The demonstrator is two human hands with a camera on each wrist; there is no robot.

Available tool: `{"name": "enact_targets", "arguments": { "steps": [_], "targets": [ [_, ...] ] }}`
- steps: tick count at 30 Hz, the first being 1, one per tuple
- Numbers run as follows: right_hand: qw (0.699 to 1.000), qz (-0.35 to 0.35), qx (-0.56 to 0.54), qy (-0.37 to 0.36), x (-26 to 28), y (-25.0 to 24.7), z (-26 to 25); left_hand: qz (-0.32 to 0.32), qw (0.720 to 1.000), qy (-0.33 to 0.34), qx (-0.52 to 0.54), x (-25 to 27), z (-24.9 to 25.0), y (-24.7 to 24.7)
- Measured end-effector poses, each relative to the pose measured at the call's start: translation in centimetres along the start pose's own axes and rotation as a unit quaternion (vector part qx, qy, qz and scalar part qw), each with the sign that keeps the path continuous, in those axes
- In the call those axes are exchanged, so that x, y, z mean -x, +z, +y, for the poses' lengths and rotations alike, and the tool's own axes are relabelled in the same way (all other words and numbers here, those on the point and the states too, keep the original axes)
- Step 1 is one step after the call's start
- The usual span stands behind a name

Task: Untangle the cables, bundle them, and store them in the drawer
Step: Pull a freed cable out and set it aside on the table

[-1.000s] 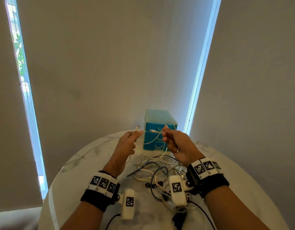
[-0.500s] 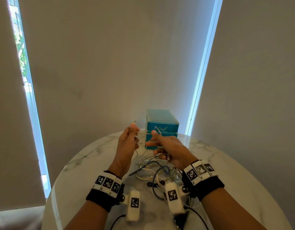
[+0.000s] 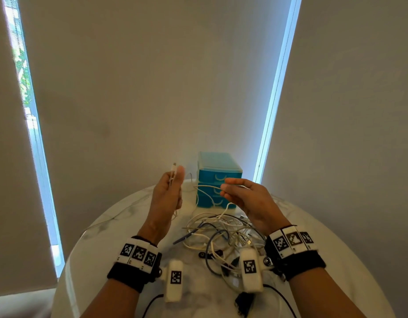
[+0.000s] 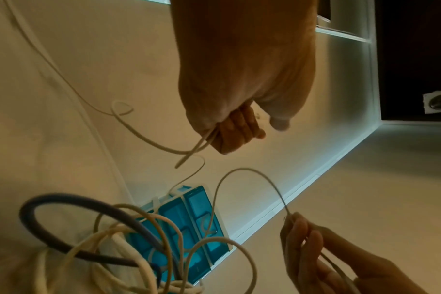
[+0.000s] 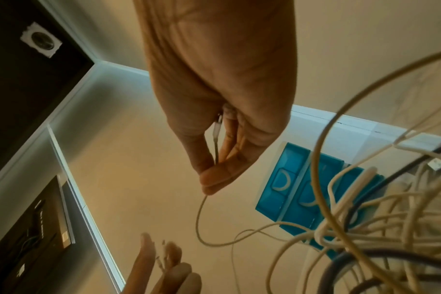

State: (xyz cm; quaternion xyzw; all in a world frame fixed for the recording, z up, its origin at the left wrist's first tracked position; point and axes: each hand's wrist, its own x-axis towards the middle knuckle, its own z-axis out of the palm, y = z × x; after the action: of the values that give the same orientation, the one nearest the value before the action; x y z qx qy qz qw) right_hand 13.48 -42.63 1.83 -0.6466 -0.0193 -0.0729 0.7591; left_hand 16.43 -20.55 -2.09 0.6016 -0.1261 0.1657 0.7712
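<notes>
Both hands are raised over the white marble table (image 3: 111,228). My left hand (image 3: 175,177) holds one end of a thin white cable (image 3: 205,186), its plug sticking up above the fingers; its fingers (image 4: 237,129) curl round the strand. My right hand (image 3: 224,188) pinches the same cable a short way along, between thumb and fingertips (image 5: 209,179). The cable sags in a loop between the hands. Under them lies a tangle of white, grey and blue cables (image 3: 221,232). A blue drawer unit (image 3: 218,177) stands at the table's far edge, drawers closed.
A black plug (image 3: 243,304) lies near the table's front edge, under my right wrist. Beige blinds hang close behind the drawer unit, with bright window strips at left and right. Bare marble shows to the left of the tangle.
The hands have drawn apart. My left hand rose and turned, lifting the plug end upward. My right hand moved right, still pinching the cable, so the loop between them has widened.
</notes>
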Motion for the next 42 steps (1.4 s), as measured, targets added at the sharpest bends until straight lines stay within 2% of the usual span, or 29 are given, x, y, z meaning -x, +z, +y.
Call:
{"name": "enact_targets", "arguments": {
  "steps": [6, 11, 15, 17, 19, 20, 22, 24, 26, 27, 28, 29, 30, 31, 32, 33, 35, 38, 42],
  "targets": [
    [0.994, -0.051, -0.096, 0.022, 0.9, 0.6, -0.5, -0.093, 0.985, 0.014, -0.142, 0.9, 0.6, 1.2],
    [0.978, -0.033, -0.202, -0.024, 0.6, 1.4, 0.6, -0.097, 0.977, 0.009, -0.192, 1.3, 0.6, 1.6],
    [0.998, 0.007, -0.048, -0.048, 0.3, 3.8, 2.5, -0.068, 0.977, 0.024, -0.199, 1.0, 0.1, 1.3],
    [0.997, 0.026, 0.014, -0.068, -0.1, 4.8, 2.5, -0.054, 0.976, 0.029, -0.21, 0.6, -0.4, 0.8],
    [0.992, 0.07, 0.013, -0.103, -0.8, 5.3, 1.6, -0.021, 0.983, 0.022, -0.183, 0.4, -0.4, 0.7],
    [0.986, 0.109, -0.006, -0.128, -1.3, 5.2, 0.8, 0.017, 0.986, 0.027, -0.162, 0.3, -0.1, 0.5],
    [0.952, 0.216, -0.086, -0.202, -2.4, 4.1, -1.3, 0.15, 0.981, 0.061, -0.107, -0.1, 0.7, -0.7],
    [0.881, 0.321, -0.208, -0.277, -3.5, 2.4, -4.0, 0.276, 0.953, 0.122, -0.014, -0.6, 1.5, -2.4],
    [0.818, 0.39, -0.296, -0.303, -4.8, 1.8, -6.2, 0.31, 0.933, 0.167, 0.076, -0.7, 2.4, -3.3],
    [0.812, 0.389, -0.32, -0.295, -6.2, 2.4, -6.7, 0.306, 0.929, 0.179, 0.108, -0.7, 2.6, -3.2],
    [0.834, 0.347, -0.333, -0.271, -7.3, 4.0, -7.1, 0.3, 0.928, 0.186, 0.123, -0.7, 2.7, -3.0],
    [0.885, 0.245, -0.325, -0.225, -8.2, 6.4, -7.1, 0.293, 0.929, 0.191, 0.122, -0.6, 2.6, -2.7],
    [0.944, 0.101, -0.27, -0.159, -8.3, 9.2, -7.0, 0.288, 0.931, 0.195, 0.112, -0.5, 2.6, -2.3],
    [0.981, -0.027, -0.166, -0.094, -7.8, 11.6, -6.7, 0.284, 0.933, 0.197, 0.1, -0.4, 2.4, -2.2],
    [0.989, -0.121, -0.066, -0.057, -7.1, 13.5, -6.5, 0.282, 0.935, 0.196, 0.089, -0.4, 2.2, -2.2],
    [0.984, -0.168, -0.01, -0.054, -6.7, 14.6, -6.4, 0.281, 0.937, 0.191, 0.079, -0.5, 2.0, -2.2],
    [0.982, -0.17, -0.016, -0.083, -5.8, 14.2, -6.5, 0.275, 0.943, 0.175, 0.062, -0.4, 1.7, -2.5],
    [0.988, -0.136, -0.01, -0.073, -4.1, 9.8, -5.7, 0.24, 0.963, 0.122, 0.018, -0.5, 0.7, -2.6],
    [0.99, -0.09, 0.098, -0.056, -1.9, 5.0, -2.1, 0.12, 0.986, 0.064, -0.095, -0.9, -0.8, -1.3]
  ]
}}
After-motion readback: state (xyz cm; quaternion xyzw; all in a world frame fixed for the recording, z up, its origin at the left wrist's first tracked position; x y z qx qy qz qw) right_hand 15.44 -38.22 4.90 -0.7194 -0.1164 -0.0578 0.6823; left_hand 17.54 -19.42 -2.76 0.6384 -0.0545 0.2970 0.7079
